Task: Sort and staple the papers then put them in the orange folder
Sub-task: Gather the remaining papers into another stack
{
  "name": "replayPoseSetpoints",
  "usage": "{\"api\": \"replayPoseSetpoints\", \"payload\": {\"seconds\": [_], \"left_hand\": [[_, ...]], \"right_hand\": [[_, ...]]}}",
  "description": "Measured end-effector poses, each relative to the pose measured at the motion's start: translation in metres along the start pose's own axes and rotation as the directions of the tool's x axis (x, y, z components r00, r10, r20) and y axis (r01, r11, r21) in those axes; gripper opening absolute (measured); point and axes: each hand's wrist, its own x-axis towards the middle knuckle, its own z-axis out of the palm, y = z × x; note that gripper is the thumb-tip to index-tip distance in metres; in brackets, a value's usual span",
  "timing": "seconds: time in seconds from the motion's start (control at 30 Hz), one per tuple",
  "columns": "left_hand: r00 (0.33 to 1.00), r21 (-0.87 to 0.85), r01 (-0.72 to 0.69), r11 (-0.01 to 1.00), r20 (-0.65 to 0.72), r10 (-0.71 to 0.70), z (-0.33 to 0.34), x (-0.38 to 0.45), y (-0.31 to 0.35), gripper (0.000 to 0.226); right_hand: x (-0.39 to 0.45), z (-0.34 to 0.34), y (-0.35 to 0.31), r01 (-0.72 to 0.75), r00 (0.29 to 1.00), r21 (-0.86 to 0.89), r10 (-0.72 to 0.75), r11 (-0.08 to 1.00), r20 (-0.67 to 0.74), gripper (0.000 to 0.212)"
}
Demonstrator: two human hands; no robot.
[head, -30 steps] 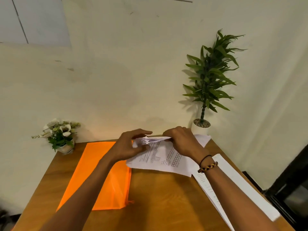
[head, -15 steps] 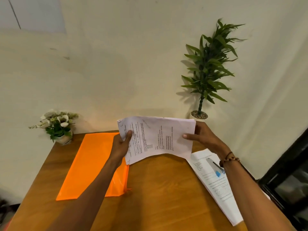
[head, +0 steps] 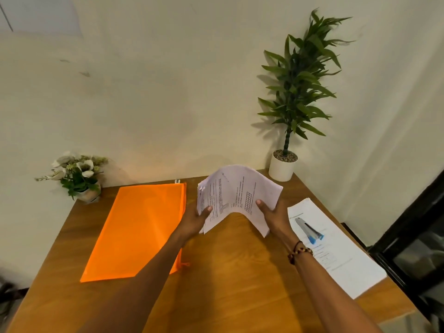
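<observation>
**Sheaf lowered and bowed between both hands**

You hold the printed papers (head: 236, 195) above the wooden table (head: 228, 272), one hand at each side edge. Your left hand (head: 193, 221) grips the left edge, thumb on the printed face. Your right hand (head: 274, 216) grips the right edge, thumb likewise on top.

Change from half a second ago: the sheaf was then nearly flat and raised toward the wall; now it sits lower and arches upward in the middle, both side edges drooping toward your wrists. One second ago it lay on the table under both hands.

The orange folder (head: 141, 227) lies flat on the table at 9 o'clock from the sheaf, its right edge passing under your left forearm.

At 3 o'clock, a second stack of white sheets (head: 336, 251) lies on the table with a blue-and-grey stapler (head: 310, 230) resting on it.

Flower pot (head: 77, 175) at the table's 10 o'clock corner; potted plant (head: 294, 92) at 1 o'clock.
</observation>
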Motion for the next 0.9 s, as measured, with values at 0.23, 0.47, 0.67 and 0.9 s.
{"api": "replayPoseSetpoints", "payload": {"seconds": [0.23,0.47,0.67,0.9], "left_hand": [[0.985,0.209,0.081,0.975,0.135,-0.111,-0.004,-0.006,-0.016,0.059],[0.966,0.042,0.254,0.966,-0.051,-0.252,-0.018,0.005,-0.018,0.058],[0.96,-0.311,0.215,0.926,-0.104,-0.258,-0.036,0.001,-0.004,0.032],[0.975,-0.664,0.222,0.714,0.161,-0.153,-0.009,-0.013,-0.011,0.067]], "right_hand": [[-0.002,0.007,0.011,-0.03,1.0,-0.026,0.03,0.999,-0.008,0.029],[0.005,0.007,0.014,-0.091,0.99,-0.135,0.075,0.987,-0.123,0.036],[0.014,-0.01,0.025,-0.156,0.983,-0.021,0.153,0.988,-0.099,0.047],[-0.015,0.012,0.029,-0.229,0.969,0.415,0.247,0.88,0.011,0.05]]}}
